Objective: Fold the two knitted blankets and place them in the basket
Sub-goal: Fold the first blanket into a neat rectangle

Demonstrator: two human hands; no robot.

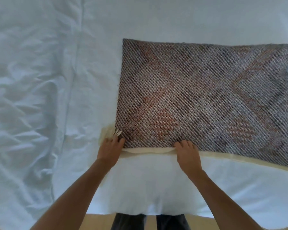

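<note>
- The fingers (112, 140) of the left hand (110, 146) reach forward, roughly straight and close together. They lie over the near-left corner of the knitted blanket (203, 97), with the thumb on top of the weave just right of them. The fingertips are blurred.
- The fingers (189, 143) of the right hand (188, 152) rest on top of the blanket's near edge, slightly bent. The thumb points left along that edge. I cannot tell whether they pinch the cloth or only press it.
- Both hands sit on the same near edge, the left at the corner and the right further along it. The rest of the blanket spreads away from the fingertips and off to the right.
- Between the hands a cream layer (148, 150) bulges out from under the edge. It runs on to the right as a thin strip beside the blanket. I cannot tell whether it is a backing or a separate piece.
- A pale cream fringe (106, 131) sticks out at the corner, just beyond the left fingertips.
- The blanket is a flat rectangle of grey diagonal ribs with faded reddish patches. It lies on the right half of the bed (156, 188).
- A wrinkled white cover (23, 97) fills the bed's left side, well apart from the blanket.
- Below the bed's near edge show a tan floor (98, 221) and dark trouser legs (128, 221).
</note>
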